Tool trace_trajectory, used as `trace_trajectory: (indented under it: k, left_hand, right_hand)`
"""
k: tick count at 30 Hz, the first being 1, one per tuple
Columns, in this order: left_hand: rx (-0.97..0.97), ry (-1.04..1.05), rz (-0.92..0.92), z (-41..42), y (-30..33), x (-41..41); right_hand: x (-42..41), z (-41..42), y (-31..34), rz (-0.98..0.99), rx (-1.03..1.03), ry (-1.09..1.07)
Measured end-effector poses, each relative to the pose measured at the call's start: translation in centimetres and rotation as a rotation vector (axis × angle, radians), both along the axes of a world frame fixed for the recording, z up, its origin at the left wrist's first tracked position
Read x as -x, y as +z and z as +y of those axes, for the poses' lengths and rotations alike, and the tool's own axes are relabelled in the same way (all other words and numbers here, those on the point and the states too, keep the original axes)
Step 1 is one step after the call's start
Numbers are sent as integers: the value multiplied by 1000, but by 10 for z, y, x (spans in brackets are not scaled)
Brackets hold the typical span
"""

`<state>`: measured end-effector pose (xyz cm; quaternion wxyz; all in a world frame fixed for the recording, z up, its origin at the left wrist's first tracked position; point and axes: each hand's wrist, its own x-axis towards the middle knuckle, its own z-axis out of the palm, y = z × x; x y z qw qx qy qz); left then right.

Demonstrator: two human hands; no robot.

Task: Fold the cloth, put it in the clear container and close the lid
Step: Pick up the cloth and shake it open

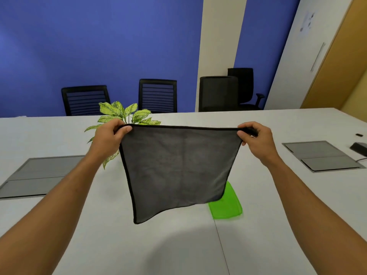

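Observation:
A grey cloth (pixel 176 171) with a dark hem hangs spread out in the air above the white table (pixel 258 225). My left hand (pixel 109 137) pinches its top left corner and my right hand (pixel 256 139) pinches its top right corner, so the top edge is stretched level between them. The lower corners hang free. A bright green lid (pixel 228 205) lies flat on the table behind the cloth's lower right corner, partly covered by it. The clear container is not visible; the cloth may hide it.
A leafy green plant (pixel 127 114) stands behind my left hand. Grey floor-box panels are set into the table at the left (pixel 39 175) and right (pixel 321 155). A dark device with a cable (pixel 359 147) lies far right. Black chairs (pixel 156 96) line the far side.

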<state>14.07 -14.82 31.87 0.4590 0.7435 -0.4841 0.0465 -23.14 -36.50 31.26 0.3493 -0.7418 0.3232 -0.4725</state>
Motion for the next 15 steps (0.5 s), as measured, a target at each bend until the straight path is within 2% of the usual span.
trace_trajectory:
  k: [5, 7, 9, 11, 12, 15]
  left_hand:
    - [-252, -212, 298, 12, 30, -17]
    - [-218, -213, 399, 12, 35, -18]
    - [-105, -27, 358, 5, 33, -10]
    - [-30, 191, 259, -5, 28, 8]
    - [-6, 230, 252, -10, 26, 19]
    - [46, 227, 289, -20, 22, 42]
  right_hand:
    - [15, -7, 28, -33, -203, 236]
    - [14, -11, 32, -51, -268, 261]
    - [-1, -12, 31, -68, -215, 78]
    - [-24, -9, 26, 3, -129, -183]
    - [-35, -4, 23, 45, -106, -253]
    - [-63, 14, 19, 67, -103, -257]
